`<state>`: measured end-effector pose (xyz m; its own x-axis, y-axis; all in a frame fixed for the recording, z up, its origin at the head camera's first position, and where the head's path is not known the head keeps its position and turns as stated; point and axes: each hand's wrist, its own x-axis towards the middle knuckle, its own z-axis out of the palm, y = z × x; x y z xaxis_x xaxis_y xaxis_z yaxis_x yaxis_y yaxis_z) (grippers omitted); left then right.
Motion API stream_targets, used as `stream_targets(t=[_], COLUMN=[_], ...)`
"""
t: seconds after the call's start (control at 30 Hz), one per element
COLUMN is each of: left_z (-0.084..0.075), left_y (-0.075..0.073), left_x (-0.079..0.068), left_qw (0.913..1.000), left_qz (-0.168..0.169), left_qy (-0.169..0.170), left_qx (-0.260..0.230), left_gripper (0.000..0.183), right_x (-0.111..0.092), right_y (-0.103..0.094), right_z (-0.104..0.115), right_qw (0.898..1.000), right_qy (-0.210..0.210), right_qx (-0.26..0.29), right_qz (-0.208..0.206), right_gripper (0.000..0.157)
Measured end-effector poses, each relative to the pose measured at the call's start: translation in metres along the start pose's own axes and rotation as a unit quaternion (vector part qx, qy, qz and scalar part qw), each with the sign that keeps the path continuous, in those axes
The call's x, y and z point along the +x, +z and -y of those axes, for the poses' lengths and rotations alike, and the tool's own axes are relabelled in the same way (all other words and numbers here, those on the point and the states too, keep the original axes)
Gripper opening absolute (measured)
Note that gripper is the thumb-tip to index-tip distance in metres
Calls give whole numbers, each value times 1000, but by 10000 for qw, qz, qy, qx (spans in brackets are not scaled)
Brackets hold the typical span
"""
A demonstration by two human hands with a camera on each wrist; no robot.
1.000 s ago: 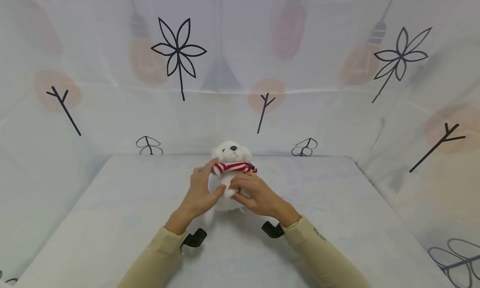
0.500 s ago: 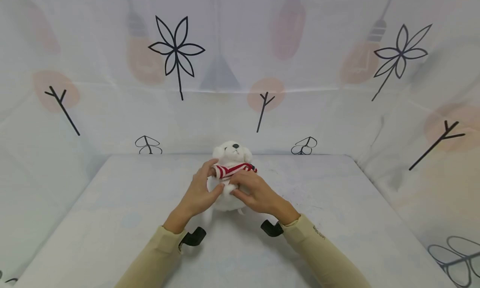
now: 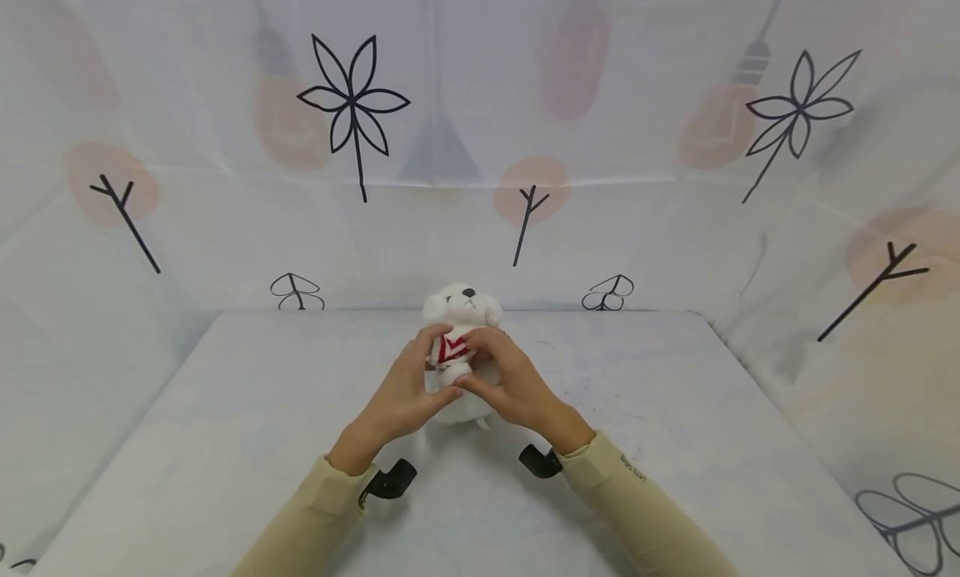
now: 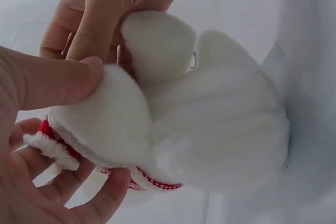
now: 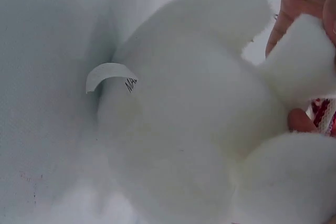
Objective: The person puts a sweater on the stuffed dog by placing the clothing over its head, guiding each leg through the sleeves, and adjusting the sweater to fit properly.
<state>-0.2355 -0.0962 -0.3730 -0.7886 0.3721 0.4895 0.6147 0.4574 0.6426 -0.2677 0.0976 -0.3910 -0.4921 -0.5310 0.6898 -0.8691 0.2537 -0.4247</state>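
A white plush dog (image 3: 454, 308) with a dark nose sits upright in the middle of the table, facing the person. It wears a red-and-white striped knit top (image 3: 452, 349) around its chest. From the left, my left hand (image 3: 405, 389) grips its front; in the left wrist view the thumb presses a plush paw (image 4: 105, 114) while the fingers lie under the knit edge (image 4: 58, 148). My right hand (image 3: 517, 377) holds the other side, its fingers on the top and its thumb near the left thumb at the belly. In the right wrist view the round body (image 5: 184, 103) fills the middle.
A white sewn-in label (image 5: 110, 73) sticks out from the toy's bottom. Black wrist-worn devices (image 3: 392, 479) hang beneath both cuffs. The pale cloth-covered table (image 3: 247, 477) meets a patterned curtain (image 3: 442, 252) right behind the dog.
The left hand has risen slightly and closed in on the chest. Both thumbs have come together at the belly. The striped top now sits lower and bunched between the hands.
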Motion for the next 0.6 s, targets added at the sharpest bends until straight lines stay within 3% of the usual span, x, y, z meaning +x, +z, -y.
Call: stream_targets(t=[0.27,0.43,0.6], left_z=[-2,0,-2], left_y=[1,7,11], left_x=[0,-1,-2], left_qw=[9988,9975,9950], left_qz=[90,-388,-862], left_qy=[216,378,477], left_qx=[438,458,138], left_gripper=[74,66,62], right_x=[-1,-1,-1], right_y=[-2,-2,-4], right_z=[4,7,6], right_qw=[9989,9984,9988], right_qy=[338,250,121], right_qx=[-292,-383,-250], right_qz=[152,330,412], right_gripper=[41,33,24])
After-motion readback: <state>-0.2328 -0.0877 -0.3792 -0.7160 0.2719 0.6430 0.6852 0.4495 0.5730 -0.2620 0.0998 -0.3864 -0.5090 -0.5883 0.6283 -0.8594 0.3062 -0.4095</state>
